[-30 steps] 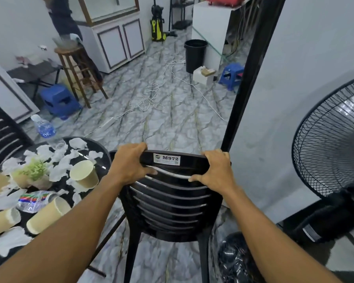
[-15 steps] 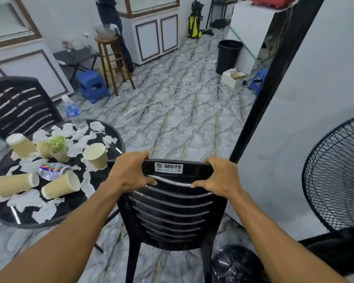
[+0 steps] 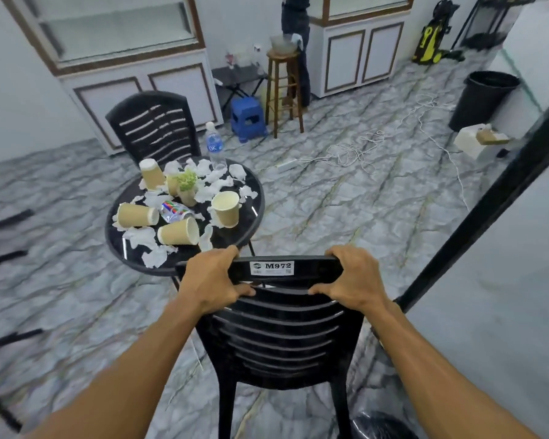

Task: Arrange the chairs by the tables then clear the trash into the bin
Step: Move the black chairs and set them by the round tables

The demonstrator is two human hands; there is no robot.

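A: What do the person's hands have hold of?

B: Both are closed over the top rail of a black slatted chair (image 3: pixel 281 331). The left hand (image 3: pixel 214 280) wraps the rail's left end, fingers curled over the far edge and thumb pressed under it against the slats. The right hand (image 3: pixel 351 280) clamps the right end the same way. Between them sits a white label (image 3: pixel 274 268) reading M972.

A: Where does that chair stand?

B: Its back faces the wearer, and its top rail lies just beside the near edge of a round black table (image 3: pixel 249 223), to the table's right front. Whether the legs rest on the marble floor (image 3: pixel 346 210) cannot be told.

A: And on the table?

B: Paper cups: one upright (image 3: pixel 225 209), two lying on their sides (image 3: pixel 137 214) (image 3: pixel 178 232), one upside down (image 3: pixel 152 173) toward the back. Torn white paper scraps (image 3: pixel 141 237) lie all around them, with a crushed, coloured can or wrapper (image 3: pixel 173 211) in the middle, a small potted plant (image 3: pixel 187 185), and a water bottle (image 3: pixel 215 145) at the far rim.

A: Anything beyond that?

B: A second black chair (image 3: pixel 154 128) stands at the table's far side. Well apart, at the right rear, is a black bin (image 3: pixel 484 99), with a white box (image 3: pixel 476 142) near it. A wooden stool (image 3: pixel 282 90) and a blue step stool (image 3: pixel 248 117) stand by the white cabinets (image 3: pixel 358 55).
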